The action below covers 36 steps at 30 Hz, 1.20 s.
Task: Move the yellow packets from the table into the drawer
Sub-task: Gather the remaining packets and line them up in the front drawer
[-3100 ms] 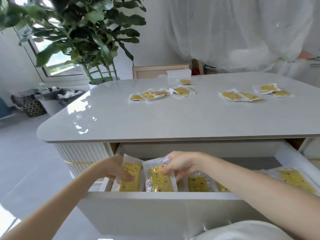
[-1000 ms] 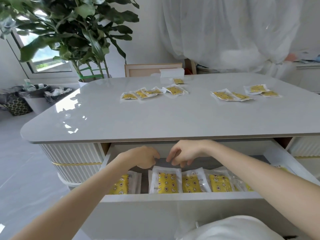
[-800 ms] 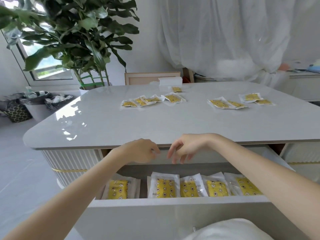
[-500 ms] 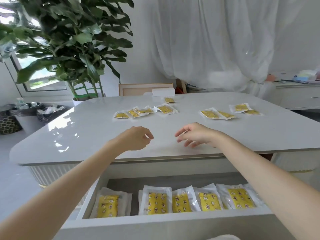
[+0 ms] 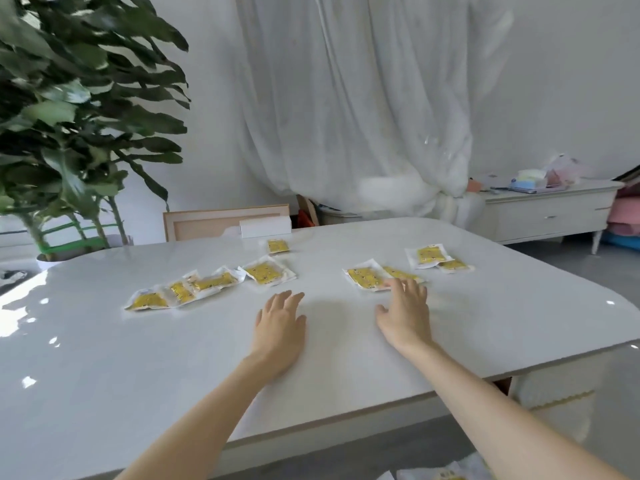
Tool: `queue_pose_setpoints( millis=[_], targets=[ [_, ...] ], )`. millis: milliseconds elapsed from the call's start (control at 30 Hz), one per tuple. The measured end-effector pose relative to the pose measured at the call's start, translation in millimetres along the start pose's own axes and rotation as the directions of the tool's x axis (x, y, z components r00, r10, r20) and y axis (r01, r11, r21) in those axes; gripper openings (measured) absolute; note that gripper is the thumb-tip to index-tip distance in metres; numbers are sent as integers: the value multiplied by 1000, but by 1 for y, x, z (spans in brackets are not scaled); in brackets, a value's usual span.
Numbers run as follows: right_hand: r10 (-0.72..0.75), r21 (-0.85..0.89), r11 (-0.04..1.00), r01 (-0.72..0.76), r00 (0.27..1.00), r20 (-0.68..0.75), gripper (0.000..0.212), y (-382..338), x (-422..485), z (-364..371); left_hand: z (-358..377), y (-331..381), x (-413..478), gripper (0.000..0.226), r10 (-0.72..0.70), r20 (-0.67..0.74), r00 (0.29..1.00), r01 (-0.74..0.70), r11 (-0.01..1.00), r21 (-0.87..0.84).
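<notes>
Yellow packets (image 5: 265,270) in clear wrap, scattered on table (image 5: 104,358), both hands (image 5: 278,327) spread, empty

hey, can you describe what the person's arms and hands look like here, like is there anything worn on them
Both arms are bare as far up as the frame shows: no sleeves, gloves, watch, bracelets or rings are visible. The left hand and the right hand are uncovered, with slim forearms coming in from the bottom edge. The nails are too small to tell anything about.

The table (image 5: 138,358) top is glossy and smooth; the yellow packets (image 5: 265,271) are shiny clear plastic.
</notes>
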State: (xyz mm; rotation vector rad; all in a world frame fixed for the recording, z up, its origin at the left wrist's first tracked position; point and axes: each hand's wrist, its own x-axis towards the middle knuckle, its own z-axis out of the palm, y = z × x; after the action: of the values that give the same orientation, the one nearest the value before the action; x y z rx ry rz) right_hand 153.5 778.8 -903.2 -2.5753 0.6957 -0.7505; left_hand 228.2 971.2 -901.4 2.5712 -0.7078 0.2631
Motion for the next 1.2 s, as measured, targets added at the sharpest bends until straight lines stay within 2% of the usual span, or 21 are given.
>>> queue_pose_setpoints(
  millis=[100,167,233,300,367,433,500,700,833,900,967,1033,1100,1200],
  targets=[
    [-182,-142,977,162,973,-145,43,12,25,9,18,7,31,48,43,-79,996,-41,999,30],
    [-234,-221,953,209,968,-93,46,17,40,15,24,6,49,48,68,-136,988,-59,996,69],
    [-154,-257,954,157,988,33,51,22,53,22,26,0,64,48,47,-177,983,-28,994,106],
    [-32,-245,967,66,990,140,54,27,61,28,27,-9,74,48,-63,-185,981,83,992,100],
    [9,-234,971,39,980,199,57,26,61,28,25,-19,80,48,-219,-142,965,233,969,87],
    [8,-248,967,51,973,229,60,22,54,22,22,-27,82,43,-305,-63,950,311,944,115],
    [-17,-259,963,79,972,234,60,16,45,14,23,-31,82,36,-274,-30,961,276,950,145],
    [-125,-186,965,183,950,286,47,-13,21,-1,20,-29,74,39,-186,-53,981,191,975,112],
    [-124,-53,987,151,931,344,46,-25,16,-13,17,-30,69,41,-187,-55,981,191,979,76],
    [-129,-4,991,135,956,263,53,-27,14,-15,16,-30,69,47,-192,-102,976,195,981,21],
    [-187,-57,980,192,978,88,46,-28,12,-9,16,-32,72,58,-194,-99,976,194,981,-9],
    [-202,-61,977,204,979,38,38,-27,11,0,17,-35,79,61,-192,-46,980,194,981,26],
    [-119,-51,990,129,980,161,49,-24,14,8,18,-37,86,58,-195,21,981,192,976,100],
    [-25,-149,986,75,951,308,63,-20,18,20,20,-38,91,55,-189,45,981,179,970,167]
  ],
)
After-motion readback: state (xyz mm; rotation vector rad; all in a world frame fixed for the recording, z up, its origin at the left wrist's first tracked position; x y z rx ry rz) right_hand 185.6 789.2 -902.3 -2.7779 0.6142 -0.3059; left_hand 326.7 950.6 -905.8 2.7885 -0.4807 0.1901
